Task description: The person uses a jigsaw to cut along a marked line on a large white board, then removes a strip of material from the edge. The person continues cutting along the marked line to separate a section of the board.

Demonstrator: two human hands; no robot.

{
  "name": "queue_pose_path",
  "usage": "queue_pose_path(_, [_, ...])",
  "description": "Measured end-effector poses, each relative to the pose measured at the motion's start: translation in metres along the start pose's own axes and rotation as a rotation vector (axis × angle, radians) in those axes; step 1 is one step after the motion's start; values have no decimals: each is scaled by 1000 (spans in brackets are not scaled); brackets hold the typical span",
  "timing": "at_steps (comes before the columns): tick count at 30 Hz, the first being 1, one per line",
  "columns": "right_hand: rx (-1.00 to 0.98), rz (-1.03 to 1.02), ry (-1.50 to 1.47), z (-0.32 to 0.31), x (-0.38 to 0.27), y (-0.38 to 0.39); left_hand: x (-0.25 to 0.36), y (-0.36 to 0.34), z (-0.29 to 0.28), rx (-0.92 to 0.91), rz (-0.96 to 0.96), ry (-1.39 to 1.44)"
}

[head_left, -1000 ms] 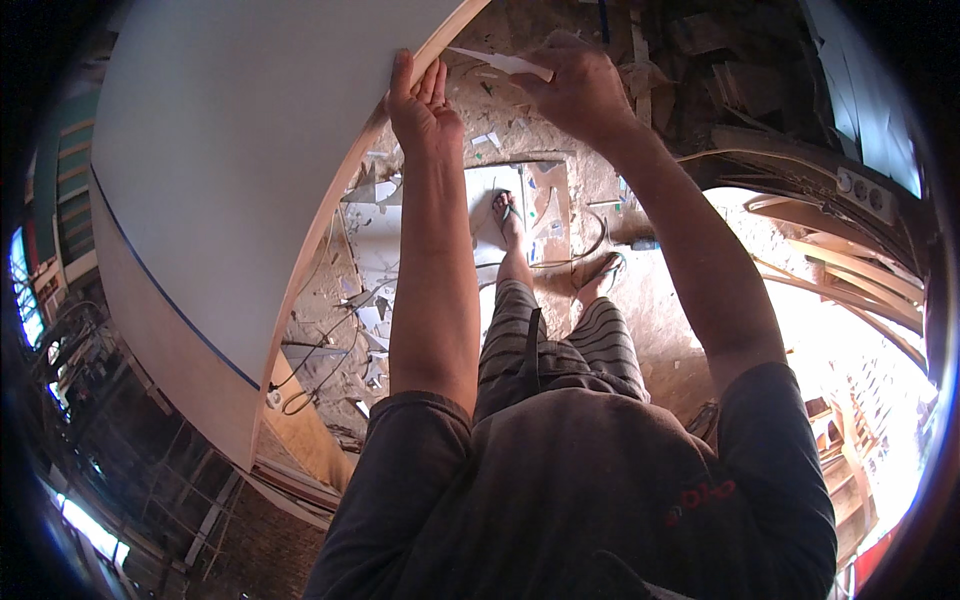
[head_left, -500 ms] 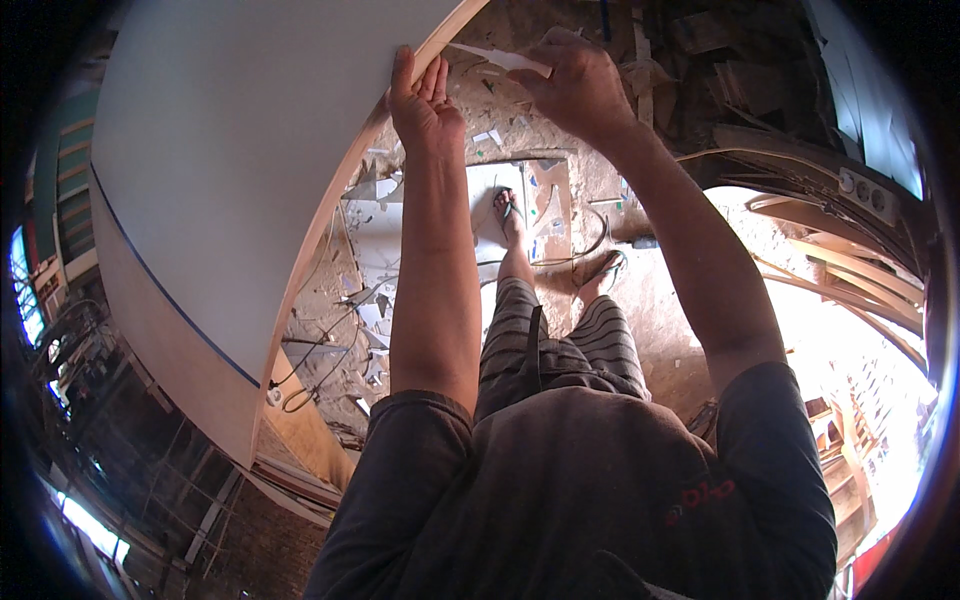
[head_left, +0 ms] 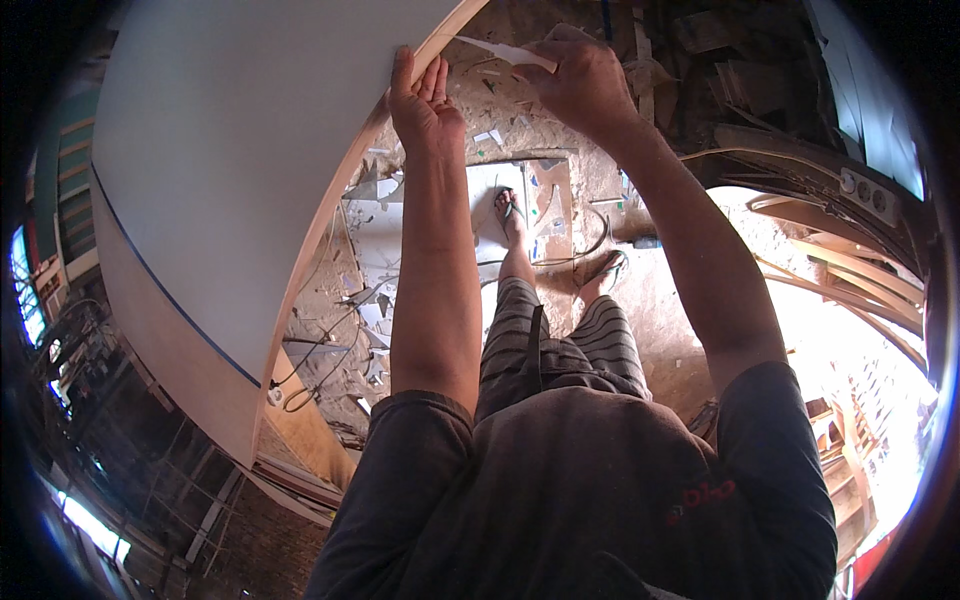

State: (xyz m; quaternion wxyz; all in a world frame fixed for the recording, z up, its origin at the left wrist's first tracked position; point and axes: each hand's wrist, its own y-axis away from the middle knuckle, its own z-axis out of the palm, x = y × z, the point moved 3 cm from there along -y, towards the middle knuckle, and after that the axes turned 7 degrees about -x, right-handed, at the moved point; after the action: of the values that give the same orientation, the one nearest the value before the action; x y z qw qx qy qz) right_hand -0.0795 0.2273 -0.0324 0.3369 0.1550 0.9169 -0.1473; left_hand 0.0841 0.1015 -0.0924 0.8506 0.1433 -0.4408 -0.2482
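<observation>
A large white-faced wooden panel (head_left: 250, 130) with a pale bare edge fills the left side. My left hand (head_left: 428, 105) grips that edge near the top, thumb on the upper side and fingers curled against the edge strip. To its right, my right hand (head_left: 585, 85) is closed around a small white glue bottle (head_left: 522, 56) with a long tapered nozzle. The nozzle tip points left at the panel's edge, close to it; whether they touch I cannot tell. Most of the bottle's body is hidden in the palm.
Below, scraps and offcuts litter the floor around a pale board (head_left: 483, 185) under one of my sandalled feet. A dark cable (head_left: 600, 235) loops nearby. At the right are a power strip (head_left: 868, 193) and curved wooden strips (head_left: 850, 265). A wooden piece (head_left: 305, 420) lies under the panel.
My right hand has shifted slightly, and more of the glue bottle shows, with its nozzle tip a little higher and further right. My left hand stays put on the panel.
</observation>
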Motion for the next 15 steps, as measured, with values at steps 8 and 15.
queue_pose_path(8, [30, -8, 0, 1, 4, -1, -4, -13, -8, -11, 64, 42])
queue_pose_path(15, [64, 190, -214, -7, 26, 35, -1, 2, -1, 26, -9, -32])
